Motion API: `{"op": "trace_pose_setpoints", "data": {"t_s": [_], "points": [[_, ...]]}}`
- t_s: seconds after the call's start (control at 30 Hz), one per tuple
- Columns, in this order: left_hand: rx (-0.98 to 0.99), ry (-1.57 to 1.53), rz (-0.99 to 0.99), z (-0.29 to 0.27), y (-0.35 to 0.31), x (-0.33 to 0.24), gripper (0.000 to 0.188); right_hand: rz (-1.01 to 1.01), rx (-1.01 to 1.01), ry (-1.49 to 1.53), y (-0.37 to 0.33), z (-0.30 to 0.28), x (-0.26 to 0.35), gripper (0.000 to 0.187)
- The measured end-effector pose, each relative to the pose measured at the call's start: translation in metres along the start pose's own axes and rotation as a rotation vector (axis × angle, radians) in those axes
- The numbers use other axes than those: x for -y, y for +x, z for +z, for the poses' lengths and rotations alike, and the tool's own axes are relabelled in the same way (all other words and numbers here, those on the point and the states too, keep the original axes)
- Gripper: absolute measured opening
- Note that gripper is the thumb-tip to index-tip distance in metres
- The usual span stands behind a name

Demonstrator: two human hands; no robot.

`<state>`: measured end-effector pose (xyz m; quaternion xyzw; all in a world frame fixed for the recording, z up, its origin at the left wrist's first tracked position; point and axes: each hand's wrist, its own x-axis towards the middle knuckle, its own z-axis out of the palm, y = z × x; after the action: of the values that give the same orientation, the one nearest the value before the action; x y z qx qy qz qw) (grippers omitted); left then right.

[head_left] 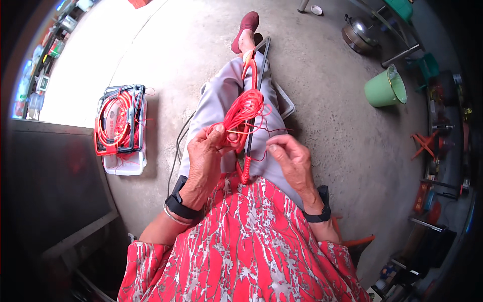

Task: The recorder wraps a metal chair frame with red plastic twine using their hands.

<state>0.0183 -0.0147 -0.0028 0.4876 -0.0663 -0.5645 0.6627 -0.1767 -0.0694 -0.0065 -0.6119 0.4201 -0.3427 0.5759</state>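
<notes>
My left hand (202, 157) is closed around a looped bundle of red cord (246, 108), held above my lap. Its loops fan out past the fingertips. To the right, my right hand (293, 160) has thumb and index finger pinched together on a thin red strand of the cord. Along my legs lies a dark, narrow frame (266, 49). Red cord is wound tightly in coils (246, 170) round the near part of this frame, close to my shirt. A thicker red band (254, 75) runs along the frame farther out.
On the floor at left, a white plastic tray (126, 168) holds dark frames and red coils (111, 118). A dark panel (55, 171) stands nearer. At right are a green bucket (380, 92), a lidded metal pot (358, 39) and a cluttered shelf (443, 189).
</notes>
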Motion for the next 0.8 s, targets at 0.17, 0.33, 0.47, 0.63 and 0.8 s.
{"op": "trace_pose_setpoints", "data": {"t_s": [0.17, 0.33, 0.47, 0.63, 0.8], "points": [[-0.034, 0.054, -0.022, 0.004, -0.007, 0.022, 0.013, -0.032, 0.198, -0.073, 0.01, 0.016, -0.014, 0.013], [-0.111, 0.101, -0.171, 0.007, -0.014, 0.026, 0.009, -0.144, 0.177, -0.067, 0.012, 0.019, -0.025, 0.023], [-0.026, 0.215, -0.183, -0.001, -0.009, 0.031, 0.01, -0.168, 0.204, -0.101, 0.011, 0.014, -0.023, 0.025], [-0.016, 0.264, -0.229, 0.002, -0.013, 0.035, 0.007, -0.304, 0.113, -0.271, 0.007, 0.012, -0.023, 0.021], [-0.102, 0.206, -0.34, 0.018, -0.017, 0.019, 0.003, -0.252, 0.183, -0.248, 0.006, 0.01, -0.023, 0.018]]}}
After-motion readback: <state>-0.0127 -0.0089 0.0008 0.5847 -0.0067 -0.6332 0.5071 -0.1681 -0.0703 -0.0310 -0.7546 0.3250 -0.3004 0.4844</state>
